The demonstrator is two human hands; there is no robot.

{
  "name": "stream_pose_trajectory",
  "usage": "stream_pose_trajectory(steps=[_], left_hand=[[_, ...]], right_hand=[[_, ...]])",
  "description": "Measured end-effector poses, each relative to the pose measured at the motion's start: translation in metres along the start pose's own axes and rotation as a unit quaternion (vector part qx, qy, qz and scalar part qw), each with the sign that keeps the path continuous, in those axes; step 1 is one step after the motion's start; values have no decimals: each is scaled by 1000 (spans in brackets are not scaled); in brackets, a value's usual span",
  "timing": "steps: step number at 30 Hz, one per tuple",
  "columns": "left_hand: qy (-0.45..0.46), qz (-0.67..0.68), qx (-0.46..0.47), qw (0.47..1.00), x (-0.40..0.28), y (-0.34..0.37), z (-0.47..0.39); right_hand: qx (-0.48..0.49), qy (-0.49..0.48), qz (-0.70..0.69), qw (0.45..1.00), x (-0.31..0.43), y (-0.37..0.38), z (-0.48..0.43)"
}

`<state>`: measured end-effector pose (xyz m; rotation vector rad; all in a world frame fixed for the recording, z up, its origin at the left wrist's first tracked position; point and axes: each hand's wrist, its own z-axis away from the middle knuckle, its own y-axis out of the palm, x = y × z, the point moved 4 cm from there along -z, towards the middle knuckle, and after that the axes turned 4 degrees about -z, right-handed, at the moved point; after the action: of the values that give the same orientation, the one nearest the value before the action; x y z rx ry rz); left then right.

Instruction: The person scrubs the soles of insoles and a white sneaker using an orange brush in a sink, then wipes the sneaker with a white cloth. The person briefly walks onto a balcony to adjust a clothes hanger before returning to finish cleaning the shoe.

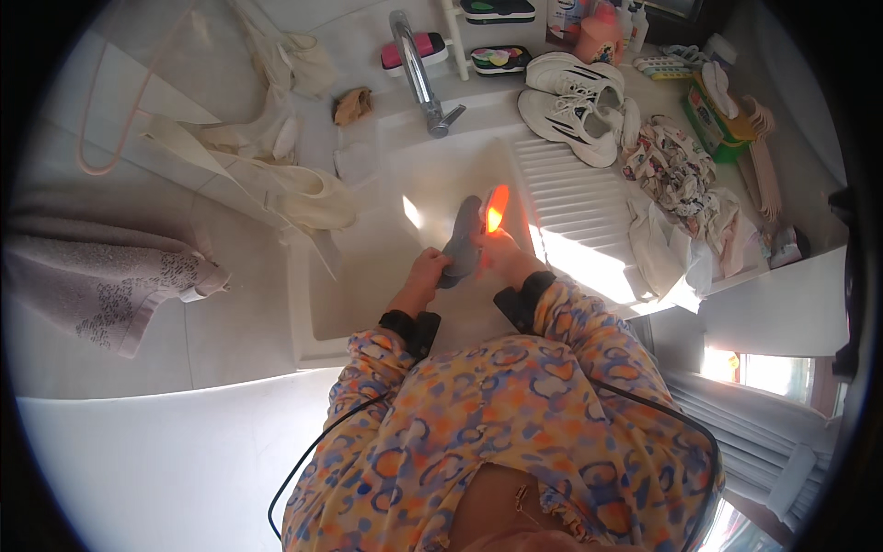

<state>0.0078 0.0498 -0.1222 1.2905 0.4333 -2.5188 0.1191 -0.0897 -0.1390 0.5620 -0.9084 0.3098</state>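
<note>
A dark grey shoe (463,238) is held over the white laundry sink (359,303). My left hand (421,276) grips the shoe's near end, fingers over its left edge. My right hand (506,255) is closed around a bright orange-red brush (497,208), which glows in direct sunlight. The brush stands close against the shoe's right side; whether its bristles touch the shoe cannot be made out. Both wrists wear black bands, and patterned sleeves come down to them.
Behind the basin rises a chrome faucet (417,76). A ribbed washboard (572,200) slopes at the right, with white sneakers (576,103) and crumpled printed cloth (672,165) beyond it. A detergent bottle (599,34) stands at the back. On the left lies a mauve towel (110,276).
</note>
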Motion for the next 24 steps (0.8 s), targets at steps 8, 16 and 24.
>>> stream_pose_trajectory(steps=[8,16,24], left_hand=[[-41,13,-21,999,-20,6,8],[67,105,-98,987,-52,37,-3],[180,83,40,979,-69,142,-12]], right_hand=[[-28,61,69,995,22,-12,25],[-34,-13,11,999,91,-71,47],[-126,-95,105,982,152,-143,78]])
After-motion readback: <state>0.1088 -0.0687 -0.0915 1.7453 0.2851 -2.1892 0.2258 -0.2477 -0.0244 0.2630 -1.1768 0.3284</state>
